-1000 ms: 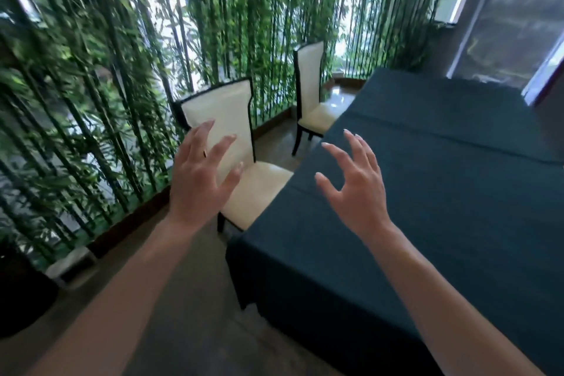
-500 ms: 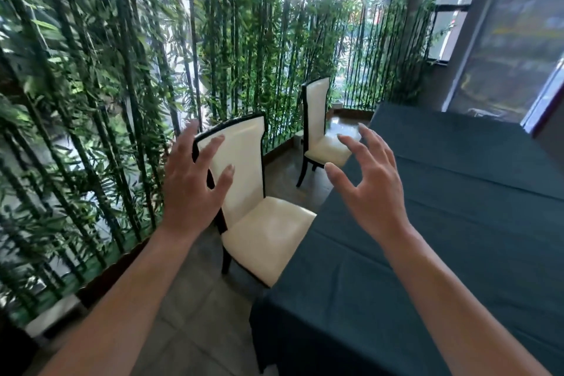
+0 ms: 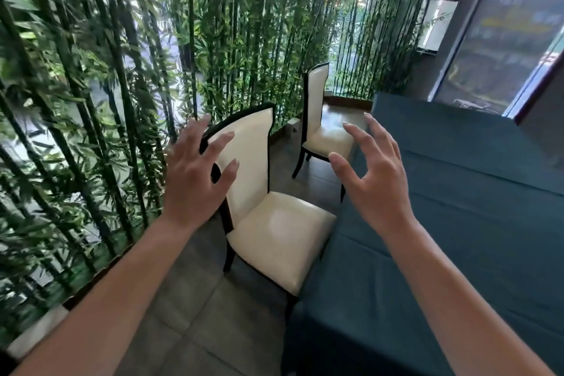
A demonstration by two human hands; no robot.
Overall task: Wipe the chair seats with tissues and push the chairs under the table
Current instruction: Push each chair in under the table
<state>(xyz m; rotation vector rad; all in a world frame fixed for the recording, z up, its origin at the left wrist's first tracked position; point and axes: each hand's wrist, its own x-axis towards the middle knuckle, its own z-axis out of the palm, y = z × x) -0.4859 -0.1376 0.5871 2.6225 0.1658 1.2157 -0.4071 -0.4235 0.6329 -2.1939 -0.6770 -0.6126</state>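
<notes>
Both hands — left hand point(image 3: 195, 183), right hand point(image 3: 377, 180) — hover spread wide, holding nothing, before the cream-cushioned black-framed chair point(image 3: 274, 223) at centre frame.

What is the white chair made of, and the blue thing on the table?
The near chair looks padded in cream leather or vinyl: its seat is smooth and shines where light hits it. Its frame looks like dark painted or stained wood. The tablecloth looks like dull teal woven fabric: no shine, with soft creases and fold lines.
</notes>
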